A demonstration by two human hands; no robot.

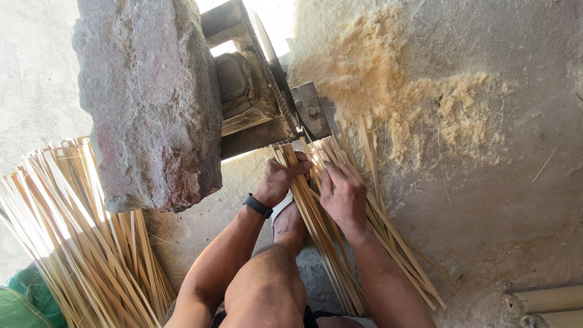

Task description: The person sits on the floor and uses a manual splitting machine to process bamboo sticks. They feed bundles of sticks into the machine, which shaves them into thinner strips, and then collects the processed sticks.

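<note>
Strips of split bamboo lie in a loose bundle on the concrete floor, running from between the person's legs up toward a metal blade fixture. Both hands rest on the bundle's upper end, just below that fixture. The left hand curls over the top of the bundle, its fingers wrapped around a few strips and pressed together, which seems to steady them and keep their ends lined up. A black band sits on that wrist. The right hand lies flat across the bundle just beside the left, its fingers close together and pointing up the strips toward the blade, pressing them down so they stay fanned flat rather than rolling; whether it pinches a single strip I cannot tell. A bare foot shows between the two wrists, next to the bundle.

Beyond the fingertips, the blade stands edge-up, held in a rusty bracket with a bolted plate, and a large rough stone to the left of the fingers apparently weighs the frame down. Sawdust spreads over the floor up and to the right of the fingers. Well to the left of the left hand, a bigger pile of strips fans out, with green netting at its lower edge. Round bamboo poles lie far to the lower right.
</note>
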